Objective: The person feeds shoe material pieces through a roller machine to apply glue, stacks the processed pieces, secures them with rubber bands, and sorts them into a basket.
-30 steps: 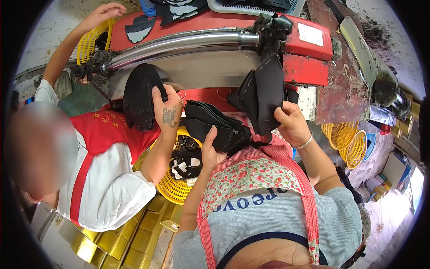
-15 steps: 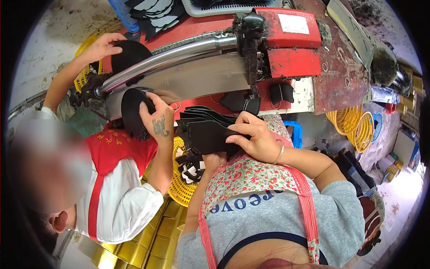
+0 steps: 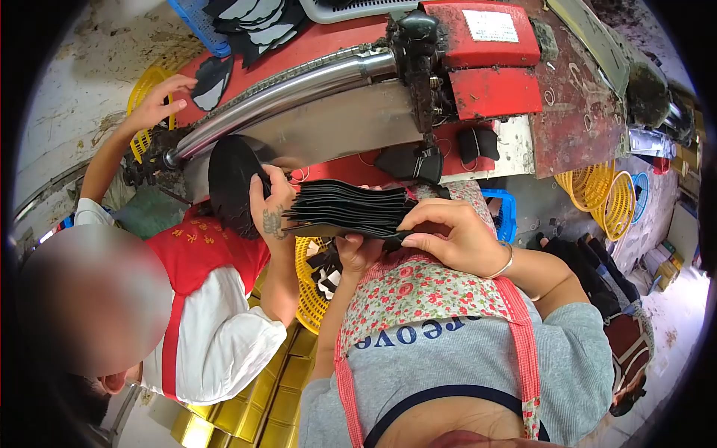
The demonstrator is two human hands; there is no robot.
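Observation:
A thick stack of thin black cut pieces (image 3: 347,209) is held in front of my apron, its layered edges facing up. My right hand (image 3: 455,237) grips its right end, thumb and fingers closed on it. From below, my left hand (image 3: 358,252) holds the stack, with its fingers partly hidden by the pieces. Just left, a co-worker's tattooed hand (image 3: 272,205) holds a rounded bundle of black pieces (image 3: 233,183). The co-worker's other hand (image 3: 158,104) is stretched out near a black-and-white piece (image 3: 212,84) on the red surface.
A machine with a shiny metal roller (image 3: 291,97) and red housing (image 3: 493,93) spans the bench ahead. Tied black bundles (image 3: 409,164) lie on its near side. A yellow basket of scraps (image 3: 310,299) stands between us. More yellow baskets (image 3: 616,205) are at right.
My stack has tilted so its layered edges now show instead of the flat top face. My left hand shows more. The co-worker's far hand has let go of a black piece.

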